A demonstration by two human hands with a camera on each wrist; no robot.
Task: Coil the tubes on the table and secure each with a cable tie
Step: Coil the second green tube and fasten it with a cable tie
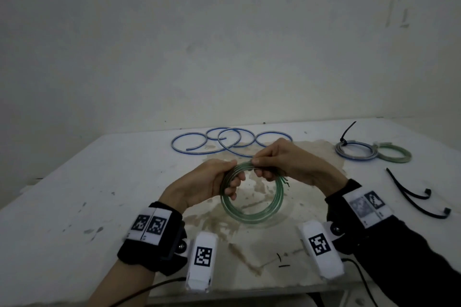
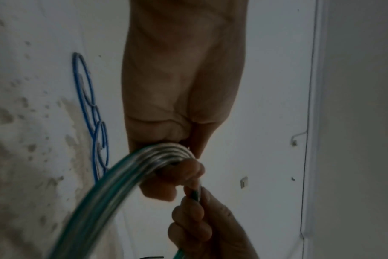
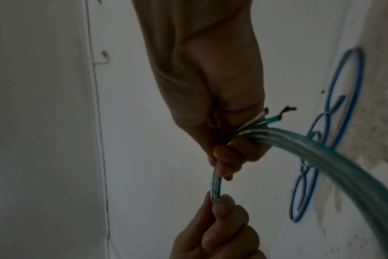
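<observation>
A black band (image 1: 152, 239) wraps the left wrist, with a white strip across its top carrying two square black-and-white coded markers side by side. The forearm behind it is bare. A white, boxy camera housing (image 1: 202, 260) hangs off the inner side of the band on a small ball joint, printed with one more coded square, and a thin black cable (image 1: 149, 289) trails from it.

The right arm wears a long black sleeve (image 1: 409, 266). Its wrist has a matching white marker strip (image 1: 366, 204), a second white housing (image 1: 320, 248) with a coded square, and its own black cable.
</observation>
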